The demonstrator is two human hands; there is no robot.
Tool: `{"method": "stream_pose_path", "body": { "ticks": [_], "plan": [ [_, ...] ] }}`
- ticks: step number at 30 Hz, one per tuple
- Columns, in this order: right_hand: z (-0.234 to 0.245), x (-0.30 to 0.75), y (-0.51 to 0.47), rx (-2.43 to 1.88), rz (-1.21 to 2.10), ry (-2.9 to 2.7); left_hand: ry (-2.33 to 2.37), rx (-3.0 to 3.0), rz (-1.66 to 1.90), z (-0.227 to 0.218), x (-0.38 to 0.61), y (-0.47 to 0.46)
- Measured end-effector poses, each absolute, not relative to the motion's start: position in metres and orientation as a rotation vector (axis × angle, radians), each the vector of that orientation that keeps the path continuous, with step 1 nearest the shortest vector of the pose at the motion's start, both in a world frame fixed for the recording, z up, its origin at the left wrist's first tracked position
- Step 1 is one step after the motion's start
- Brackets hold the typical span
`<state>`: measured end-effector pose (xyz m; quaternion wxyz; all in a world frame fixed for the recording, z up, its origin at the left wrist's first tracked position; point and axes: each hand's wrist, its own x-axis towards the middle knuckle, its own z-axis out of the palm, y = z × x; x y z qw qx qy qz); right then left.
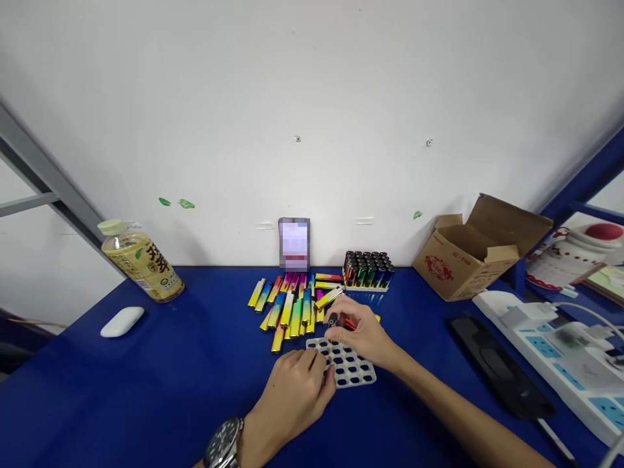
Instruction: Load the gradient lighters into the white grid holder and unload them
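Note:
My right hand [363, 330] pinches a lighter [333, 320] between thumb and fingers, its dark top showing and most of its body hidden. It is held over the back part of a light grey plastic tray [359, 374] with rows of oval holes. My left hand [297, 383], a watch on its wrist, has its fingers curled on the tray's left edge. Behind the tray lies a loose pile of shiny multicoloured lighters [287, 309]. Some red shows behind my right fingers; I cannot tell whether it belongs to the held lighter.
A filled rack of upright lighters [369, 270] stands near the wall, beside an open cardboard box [455, 260]. A phone [294, 244] leans on the wall. At left are a bottle [143, 263] and white case [122, 322]; at right, a black phone [500, 364] and power strip [546, 344].

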<state>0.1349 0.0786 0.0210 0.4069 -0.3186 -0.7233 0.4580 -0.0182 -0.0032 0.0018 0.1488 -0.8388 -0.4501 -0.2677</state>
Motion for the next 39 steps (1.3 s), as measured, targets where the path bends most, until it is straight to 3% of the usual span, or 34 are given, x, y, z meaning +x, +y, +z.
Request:
{"method": "stream_pose_path", "body": {
  "ticks": [6, 16, 21, 27, 32, 39],
  "plan": [
    [0.011, 0.108, 0.067, -0.947, 1.461, -1.580, -1.258, -2.404, -0.768, -0.001, -0.016, -0.005],
    [0.010, 0.098, 0.058, -1.203, 1.100, -1.635, -1.196, -2.370, -0.740, -0.008, -0.014, -0.005],
    [0.010, 0.101, 0.056, -1.161, 0.674, -2.041, -1.195, -2.416, -0.705, -0.009, -0.016, -0.005],
    [0.027, 0.124, 0.064, -1.111, 0.593, -2.369, -1.269, -2.522, -0.746, -0.007, -0.017, -0.007],
    [0.027, 0.165, 0.091, -1.468, 0.274, -2.336, -1.279, -2.542, -0.629, -0.004, -0.016, -0.007],
    [0.010, 0.190, 0.118, -1.661, 0.475, -2.465, -1.232, -2.538, -0.610, -0.002, -0.019, -0.004]
  ]
}}
